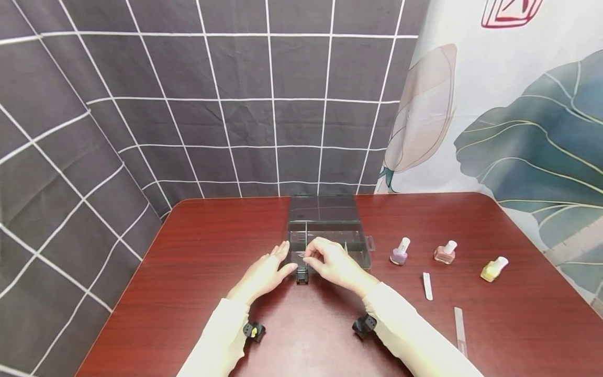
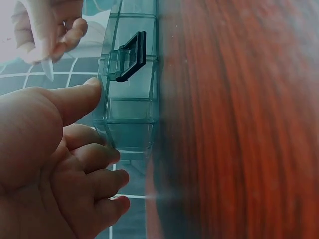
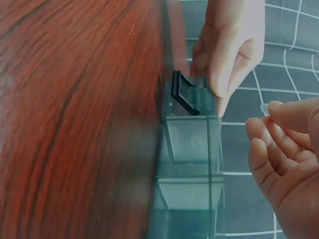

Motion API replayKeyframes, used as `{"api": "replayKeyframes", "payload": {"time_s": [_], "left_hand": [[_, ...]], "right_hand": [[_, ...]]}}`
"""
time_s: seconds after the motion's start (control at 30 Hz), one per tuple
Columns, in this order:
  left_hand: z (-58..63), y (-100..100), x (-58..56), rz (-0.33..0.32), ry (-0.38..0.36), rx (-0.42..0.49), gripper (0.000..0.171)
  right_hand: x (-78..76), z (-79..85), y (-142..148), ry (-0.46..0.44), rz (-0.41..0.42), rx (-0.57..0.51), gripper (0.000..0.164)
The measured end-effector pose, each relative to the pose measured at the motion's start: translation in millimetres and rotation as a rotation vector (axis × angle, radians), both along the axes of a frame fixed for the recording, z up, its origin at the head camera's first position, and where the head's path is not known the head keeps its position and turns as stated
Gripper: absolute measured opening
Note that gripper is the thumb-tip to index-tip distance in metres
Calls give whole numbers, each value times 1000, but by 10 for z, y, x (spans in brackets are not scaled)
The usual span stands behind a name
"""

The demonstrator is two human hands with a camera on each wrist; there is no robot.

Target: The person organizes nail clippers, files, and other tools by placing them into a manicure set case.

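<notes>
A clear grey-green plastic box (image 1: 330, 228) with compartments lies with its lid (image 1: 325, 208) raised back at the far side of the table. My left hand (image 1: 261, 273) rests at the box's near left corner, fingers along the left side and thumb at the front rim beside the black latch (image 1: 302, 275), which hangs unfastened. Above the front compartments, my right hand (image 1: 336, 264) pinches a small, thin, translucent white piece (image 2: 48, 68) between thumb and forefinger. Its pointed end shows below the fingertips in the left wrist view. Thin dividers stand inside the box.
To the right stand purple (image 1: 398, 255), pink (image 1: 445, 253) and yellow (image 1: 491, 270) nail polish bottles with white caps. Nearer me lie a nail clipper (image 1: 427, 286) and a nail file (image 1: 459, 327). A checked cloth hangs behind the table.
</notes>
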State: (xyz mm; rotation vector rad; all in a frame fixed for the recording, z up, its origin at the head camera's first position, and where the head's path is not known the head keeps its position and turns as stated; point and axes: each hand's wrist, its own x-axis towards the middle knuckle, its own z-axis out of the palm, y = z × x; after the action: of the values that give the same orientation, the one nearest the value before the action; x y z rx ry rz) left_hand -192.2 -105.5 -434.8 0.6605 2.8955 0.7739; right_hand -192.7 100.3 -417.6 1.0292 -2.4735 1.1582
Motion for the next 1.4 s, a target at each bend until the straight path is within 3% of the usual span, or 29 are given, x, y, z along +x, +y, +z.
{"api": "replayKeyframes", "payload": {"time_s": [0.3, 0.77, 1.0, 1.4], "left_hand": [[-16, 16, 25, -15, 16, 2, 61], [-45, 48, 46, -19, -4, 21, 61], [-39, 44, 37, -21, -5, 17, 62], [30, -14, 14, 14, -24, -5, 63]], "right_hand": [[-57, -73, -113, 35, -54, 69, 11], [-94, -131, -212, -7, -89, 178, 15], [-79, -83, -147, 6, -50, 175, 11], [-18, 125, 123, 96, -67, 160, 10]]}}
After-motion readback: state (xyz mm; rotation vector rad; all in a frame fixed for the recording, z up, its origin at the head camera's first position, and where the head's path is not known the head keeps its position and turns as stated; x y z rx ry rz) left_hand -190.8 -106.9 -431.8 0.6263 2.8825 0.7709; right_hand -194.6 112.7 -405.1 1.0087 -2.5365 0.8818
